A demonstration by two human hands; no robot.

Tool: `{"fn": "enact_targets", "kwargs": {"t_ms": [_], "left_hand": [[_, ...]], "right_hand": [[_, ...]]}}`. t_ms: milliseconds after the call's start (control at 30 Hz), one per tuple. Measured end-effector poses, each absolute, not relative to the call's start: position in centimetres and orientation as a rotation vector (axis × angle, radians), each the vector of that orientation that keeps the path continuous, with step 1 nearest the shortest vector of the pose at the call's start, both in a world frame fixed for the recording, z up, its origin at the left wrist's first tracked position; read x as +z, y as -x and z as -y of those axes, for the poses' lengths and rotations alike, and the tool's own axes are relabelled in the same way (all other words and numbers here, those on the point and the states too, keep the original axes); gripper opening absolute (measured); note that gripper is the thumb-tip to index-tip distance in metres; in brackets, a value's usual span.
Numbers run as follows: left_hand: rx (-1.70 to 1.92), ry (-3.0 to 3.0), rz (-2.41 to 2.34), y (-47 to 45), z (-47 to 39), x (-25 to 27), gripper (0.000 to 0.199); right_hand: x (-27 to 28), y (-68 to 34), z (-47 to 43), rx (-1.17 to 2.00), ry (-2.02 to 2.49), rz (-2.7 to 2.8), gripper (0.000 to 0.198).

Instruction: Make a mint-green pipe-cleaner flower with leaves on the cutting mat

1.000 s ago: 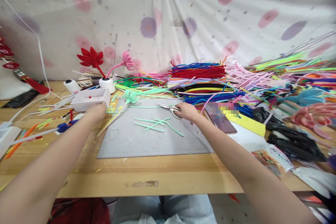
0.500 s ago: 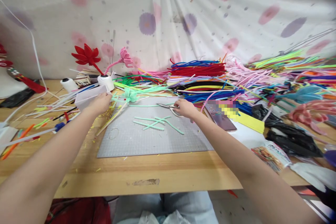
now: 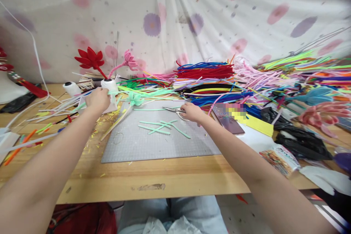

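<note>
My left hand (image 3: 97, 99) is closed around a mint-green pipe cleaner (image 3: 80, 107), whose ends stick out on both sides of the fist. It is over a small white box (image 3: 113, 105), hiding much of it. At the back of the grey cutting mat (image 3: 128, 151), my right hand (image 3: 190, 112) grips scissors (image 3: 170, 109) by the handles, blades pointing left. One green pipe cleaner (image 3: 145, 109) lies beside the blade tips. Several short green pieces (image 3: 155, 128) lie crossed on the mat. A green pipe-cleaner flower (image 3: 135, 98) with a pale stem rests at the mat's back left corner.
Bundles of coloured pipe cleaners (image 3: 205, 71) line the back. A red flower (image 3: 90, 58) and a pink flower (image 3: 129, 60) stand by white thread spools (image 3: 71, 88). To the right are a phone (image 3: 229, 120), a yellow strip (image 3: 259, 125) and black plastic bags (image 3: 301, 142).
My left hand has moved left across the white box with the green pipe cleaner. My right hand stays in place with the scissors. The view has shifted slightly.
</note>
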State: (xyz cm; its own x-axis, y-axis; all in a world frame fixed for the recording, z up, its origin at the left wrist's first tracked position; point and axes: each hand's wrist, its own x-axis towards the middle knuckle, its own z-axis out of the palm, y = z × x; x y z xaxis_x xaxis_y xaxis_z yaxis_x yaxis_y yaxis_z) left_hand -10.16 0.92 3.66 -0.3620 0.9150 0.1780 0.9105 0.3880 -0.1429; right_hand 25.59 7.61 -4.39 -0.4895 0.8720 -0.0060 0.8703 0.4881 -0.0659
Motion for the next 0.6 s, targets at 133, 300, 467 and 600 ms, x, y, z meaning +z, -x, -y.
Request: {"fn": "enact_targets", "kwargs": {"t_ms": [133,300,467,600], "left_hand": [[-0.067,1.568,2.387,8.8,-0.9,4.6,0.04],[-0.359,1.647,2.139,4.6,-1.0,4.6,0.035],[-0.27,1.949,1.874,-0.9,-1.0,2.8,0.024],[-0.206,2.122,1.679,-4.5,-0.6,1.2,0.024]], "right_hand": [[-3.6,-25.3,-7.3,0.124,1.584,2.665,0.036],[-2.1,-23.4,-6.2,0.263,1.308,2.576,0.033],[0.0,-21.5,-4.8,0.317,1.155,2.137,0.031],[0.7,-19.9,-4.2,0.381,0.947,2.267,0.049]]}}
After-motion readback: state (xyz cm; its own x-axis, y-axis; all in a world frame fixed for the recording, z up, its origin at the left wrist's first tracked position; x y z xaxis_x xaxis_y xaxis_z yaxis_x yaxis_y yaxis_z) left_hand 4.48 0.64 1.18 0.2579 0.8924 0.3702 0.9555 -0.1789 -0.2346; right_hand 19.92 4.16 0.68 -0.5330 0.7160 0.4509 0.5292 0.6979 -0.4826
